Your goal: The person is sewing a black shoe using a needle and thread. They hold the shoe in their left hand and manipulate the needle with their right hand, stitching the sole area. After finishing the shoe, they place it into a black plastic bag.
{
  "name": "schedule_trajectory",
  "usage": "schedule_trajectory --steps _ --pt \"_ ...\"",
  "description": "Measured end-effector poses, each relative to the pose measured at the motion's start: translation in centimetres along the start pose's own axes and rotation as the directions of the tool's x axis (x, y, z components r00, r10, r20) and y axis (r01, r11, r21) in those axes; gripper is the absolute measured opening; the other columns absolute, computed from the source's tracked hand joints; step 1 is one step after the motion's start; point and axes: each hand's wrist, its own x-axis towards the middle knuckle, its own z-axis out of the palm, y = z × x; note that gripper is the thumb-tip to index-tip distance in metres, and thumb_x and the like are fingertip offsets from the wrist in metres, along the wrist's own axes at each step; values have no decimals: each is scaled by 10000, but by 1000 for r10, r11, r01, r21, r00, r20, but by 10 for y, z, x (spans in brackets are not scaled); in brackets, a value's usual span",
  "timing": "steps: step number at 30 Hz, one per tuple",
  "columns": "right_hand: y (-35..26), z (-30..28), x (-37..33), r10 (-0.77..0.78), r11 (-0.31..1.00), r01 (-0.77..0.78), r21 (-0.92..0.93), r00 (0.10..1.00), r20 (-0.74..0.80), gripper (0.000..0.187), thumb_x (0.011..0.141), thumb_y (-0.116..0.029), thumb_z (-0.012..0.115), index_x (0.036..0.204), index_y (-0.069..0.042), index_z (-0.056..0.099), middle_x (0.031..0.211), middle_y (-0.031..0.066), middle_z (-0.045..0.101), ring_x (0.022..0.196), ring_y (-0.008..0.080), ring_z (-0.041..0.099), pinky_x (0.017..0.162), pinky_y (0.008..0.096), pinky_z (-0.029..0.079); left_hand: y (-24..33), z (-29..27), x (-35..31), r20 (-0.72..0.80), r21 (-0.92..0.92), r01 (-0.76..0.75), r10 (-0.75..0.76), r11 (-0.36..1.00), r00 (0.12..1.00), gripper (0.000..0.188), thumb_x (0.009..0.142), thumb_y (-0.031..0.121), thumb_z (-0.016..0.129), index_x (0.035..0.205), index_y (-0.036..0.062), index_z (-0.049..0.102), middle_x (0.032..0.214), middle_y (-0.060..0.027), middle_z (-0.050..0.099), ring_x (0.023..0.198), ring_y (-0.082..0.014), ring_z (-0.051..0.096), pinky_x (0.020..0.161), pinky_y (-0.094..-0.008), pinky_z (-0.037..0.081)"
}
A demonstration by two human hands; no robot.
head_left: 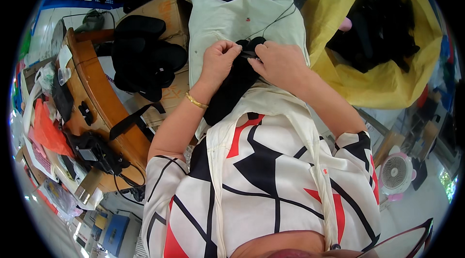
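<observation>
Together, two hands [283, 64] handle one black fabric piece [235, 83].

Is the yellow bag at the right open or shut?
Open: the yellow bag gapes wide at its mouth, black items visible inside.

The black piece [232, 88] looks soft, dark and without shine. Its upper end, with two rounded parts, is between the left hand [220, 62] and the right hand [281, 62], and it touches the fingertips of the right hand. Its longer part slopes down beside the left wrist. A thin dark thread [276, 21] goes from near this upper end, slanting up above the right hand.
</observation>
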Motion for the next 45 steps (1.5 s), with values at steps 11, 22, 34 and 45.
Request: schedule_trajectory --steps 11,22,34,45 --pt "0 7 10 2 999 -1 -50 1000 31 219 890 -297 610 876 -83 654 838 78 643 769 265 672 631 400 526 -7 0 4 -4 28 -41 41 999 999 129 904 181 662 886 55 640 775 49 584 694 -45 495 608 -216 420" --pt "5 16 11 -39 999 38 -35 999 -18 222 894 -302 606 864 -88 657 813 75 647 721 270 668 582 405 516 -2 0 4 17 1 36 -36 999 999 129 915 206 659 912 77 650 798 49 598 697 -40 507 611 -203 415" --pt "36 22 -62 -165 983 162 87 986 19 223 844 -303 653 926 -97 664 838 76 620 781 271 627 630 376 498 18 -7 1 41 -175 66 -59 982 997 91 911 156 646 886 69 640 758 36 587 667 -46 536 572 -196 434" --pt "44 12 -1 -362 932 362 -9 932 -24 104 783 -83 605 885 -84 589 945 65 604 872 251 633 656 371 515 26 0 -26 183 429 126 -222 894 958 280 879 305 711 828 51 604 694 41 539 626 -46 463 581 -210 402"
